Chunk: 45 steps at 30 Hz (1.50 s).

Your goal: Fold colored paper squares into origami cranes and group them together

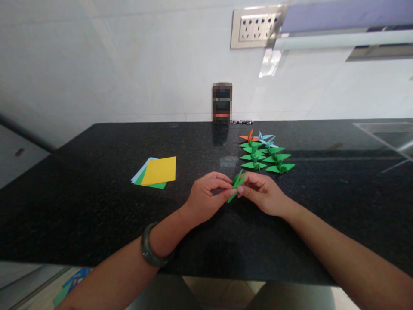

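Between my two hands is a folded green paper piece (236, 186), narrow and pointed, held a little above the black countertop. My left hand (208, 193) pinches it from the left with thumb and fingers. From the other side, my right hand (263, 193) grips it near its edge with thumb and fingertips. Fingers cover part of the folds. Just beyond my right hand stand several green paper cranes (280, 167) in two rows. Behind them are an orange crane (250, 137) and two light blue cranes (269, 142).
Left of my hands lies a fanned stack of paper squares, a yellow sheet (159, 171) on top of green and light blue ones. A dark upright device (222, 103), pixelated, leans at the wall, with a beaded strap (242, 122) beside it. The black countertop (97, 202) ends close to me.
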### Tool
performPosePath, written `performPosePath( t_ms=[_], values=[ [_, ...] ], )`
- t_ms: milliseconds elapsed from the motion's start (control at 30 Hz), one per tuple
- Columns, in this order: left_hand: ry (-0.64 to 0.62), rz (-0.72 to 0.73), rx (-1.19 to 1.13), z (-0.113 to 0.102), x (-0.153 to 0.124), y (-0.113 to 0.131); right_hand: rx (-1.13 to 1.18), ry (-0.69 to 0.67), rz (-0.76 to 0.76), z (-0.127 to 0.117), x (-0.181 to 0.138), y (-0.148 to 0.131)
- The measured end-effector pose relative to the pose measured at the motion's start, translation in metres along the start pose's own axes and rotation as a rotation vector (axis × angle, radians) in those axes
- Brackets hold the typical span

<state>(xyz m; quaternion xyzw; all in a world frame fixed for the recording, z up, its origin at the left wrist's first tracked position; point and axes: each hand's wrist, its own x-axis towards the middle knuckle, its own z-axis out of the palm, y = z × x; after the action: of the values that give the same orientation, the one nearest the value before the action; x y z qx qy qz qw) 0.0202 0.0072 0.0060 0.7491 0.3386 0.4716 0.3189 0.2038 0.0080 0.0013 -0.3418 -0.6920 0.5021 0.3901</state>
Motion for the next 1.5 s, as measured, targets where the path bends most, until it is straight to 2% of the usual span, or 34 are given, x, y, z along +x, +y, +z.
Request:
performPosePath(
  t_ms=[300, 500, 733, 1033, 1200, 1367, 1500],
  values=[
    [0.043, -0.027, -0.018, 0.002, -0.001, -0.002, -0.047, 0.011, -0.026, 0.000, 0.001, 0.000],
    [0.095, -0.222, -0.253, 0.008, -0.003, -0.002, -0.051, 0.024, -0.021, 0.001, 0.002, 0.000],
    [0.066, -0.133, -0.110, 0.005, -0.001, -0.002, -0.079, 0.032, -0.035, 0.001, 0.002, 0.000],
    [-0.005, -0.179, -0.119, 0.004, 0.000, 0.000, -0.121, 0.024, -0.021, 0.002, 0.001, -0.004],
    [-0.004, -0.369, -0.286, 0.005, 0.000, -0.002, -0.124, 0.017, -0.007, 0.003, 0.000, -0.003],
    [0.084, -0.526, -0.488, 0.008, 0.001, -0.001, -0.126, 0.051, 0.030, 0.007, 0.001, -0.003],
    [-0.002, -0.575, -0.484, 0.008, 0.000, 0.000, -0.080, 0.101, 0.098, 0.011, 0.002, -0.001]
  ],
)
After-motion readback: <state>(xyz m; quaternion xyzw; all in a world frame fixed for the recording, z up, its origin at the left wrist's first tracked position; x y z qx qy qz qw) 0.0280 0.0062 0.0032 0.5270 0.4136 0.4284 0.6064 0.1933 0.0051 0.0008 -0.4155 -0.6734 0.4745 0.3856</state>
